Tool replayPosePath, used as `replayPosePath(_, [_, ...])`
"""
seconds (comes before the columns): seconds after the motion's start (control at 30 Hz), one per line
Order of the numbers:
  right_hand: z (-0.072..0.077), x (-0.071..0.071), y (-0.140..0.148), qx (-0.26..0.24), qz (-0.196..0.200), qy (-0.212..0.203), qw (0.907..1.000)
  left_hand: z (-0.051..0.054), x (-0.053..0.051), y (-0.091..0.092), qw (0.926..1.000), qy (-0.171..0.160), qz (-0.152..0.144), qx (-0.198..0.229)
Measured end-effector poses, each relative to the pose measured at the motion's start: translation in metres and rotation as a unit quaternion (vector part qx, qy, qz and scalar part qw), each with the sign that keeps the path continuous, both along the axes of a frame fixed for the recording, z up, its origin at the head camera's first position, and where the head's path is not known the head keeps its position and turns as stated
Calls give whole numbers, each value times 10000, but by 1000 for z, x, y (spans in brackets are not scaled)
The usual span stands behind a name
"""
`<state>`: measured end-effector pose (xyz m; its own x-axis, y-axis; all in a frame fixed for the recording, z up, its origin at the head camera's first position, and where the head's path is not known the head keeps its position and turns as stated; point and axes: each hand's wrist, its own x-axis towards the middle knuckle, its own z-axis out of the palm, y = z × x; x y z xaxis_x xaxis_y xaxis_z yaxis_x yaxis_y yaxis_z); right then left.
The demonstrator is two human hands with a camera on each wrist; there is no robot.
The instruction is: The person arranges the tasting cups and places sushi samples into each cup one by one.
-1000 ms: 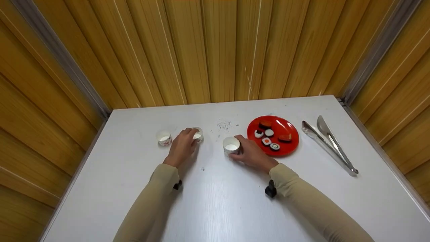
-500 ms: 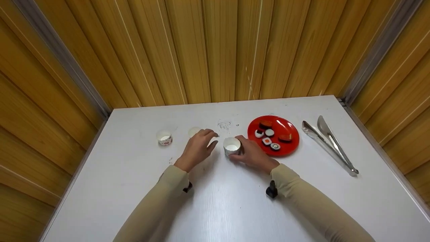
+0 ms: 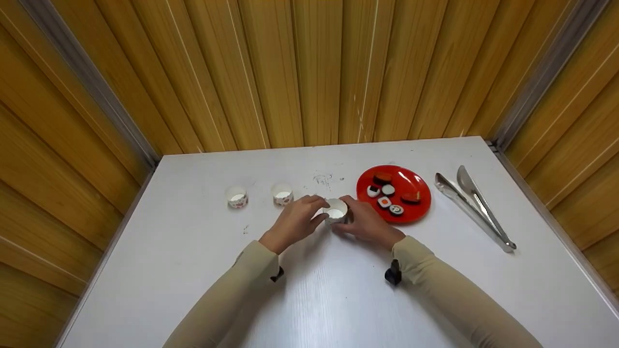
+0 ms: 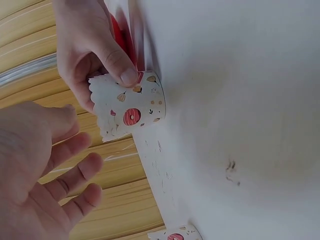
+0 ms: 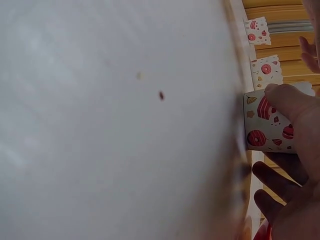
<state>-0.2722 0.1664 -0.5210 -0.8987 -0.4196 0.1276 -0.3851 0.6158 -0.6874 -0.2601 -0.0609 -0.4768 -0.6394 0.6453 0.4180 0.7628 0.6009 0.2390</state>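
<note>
My right hand (image 3: 363,220) pinches a white paper baking cup (image 3: 336,210) standing on the table, thumb on its near side. Red doughnut and cake prints cover the cup, plain in the right wrist view. My left hand (image 3: 299,220) is just left of it with fingertips near the rim; in the left wrist view its loosely bent fingers (image 4: 82,167) appear apart from the cup and hold nothing. Further left, two similar paper cups stand upright, one in the middle (image 3: 283,199) and one at the far left (image 3: 238,201).
A red plate (image 3: 420,212) holding several toy sushi pieces (image 3: 384,202) lies right of my right hand. Beyond it, metal tongs (image 3: 476,208) lie spread on the white table (image 3: 193,280). Wood-patterned walls (image 3: 314,72) enclose the back and sides.
My left hand has let go of the middle paper cup and moved right, to the cup in my right hand. The right hand has stayed nearly still, still holding its cup.
</note>
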Motion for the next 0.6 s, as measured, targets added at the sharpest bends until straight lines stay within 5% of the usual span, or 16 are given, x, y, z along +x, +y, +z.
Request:
replayPosePath(0.27, [2, 1, 3, 20, 81, -11, 10000, 0, 4, 6, 9982, -579, -73, -159])
replayPosePath(0.6, [-1, 2, 3, 69, 84, 84, 9999, -4, 5, 9, 9963, -796, -110, -309])
